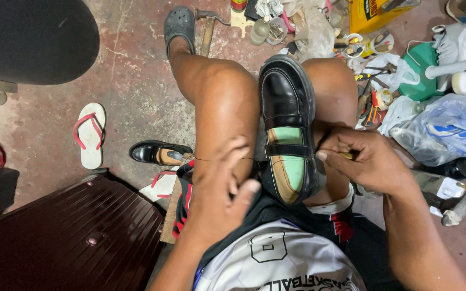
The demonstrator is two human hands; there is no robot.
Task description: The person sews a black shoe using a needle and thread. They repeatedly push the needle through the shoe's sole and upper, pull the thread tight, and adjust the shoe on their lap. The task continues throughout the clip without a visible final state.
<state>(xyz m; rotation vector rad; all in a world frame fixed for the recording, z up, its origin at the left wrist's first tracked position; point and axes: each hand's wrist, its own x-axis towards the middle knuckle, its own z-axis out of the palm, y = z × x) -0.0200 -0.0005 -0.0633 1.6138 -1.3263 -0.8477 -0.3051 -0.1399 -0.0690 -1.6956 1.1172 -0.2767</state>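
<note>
Nearest the lens, at the bottom centre, we see the white jersey (281, 264) and dark shorts, and just above them our two hands at work. Our left hand (219, 196) rests on the left thigh with fingers spread and the thumb tucked toward the shoe; a thin thread (222, 159) runs taut across the knee toward it, so it looks to be keeping tension on that line. Our right hand (365, 159) is pressed together, pinching a small yellowish tool (346, 155) against the shoe's side (whether it is an awl or a needle handle we cannot tell).

The black strapped shoe (288, 126) sits wedged between our knees in the middle of the frame, toe pointing up the picture, its pale green insole showing. We judge the knees serve as a clamp, which frees both hands for stitching.

Its mate, another black shoe (160, 152), lies on the concrete floor (130, 75) at centre left, beside a white flip-flop with red straps (91, 134). A dark ribbed panel (76, 237) fills the lower left. At the top centre a hammer (208, 32) lies by our foot in a grey clog (179, 24). The right side is crowded with plastic bags (443, 129), pliers, small pots and a yellow box (373, 13), hemming in our right elbow.
</note>
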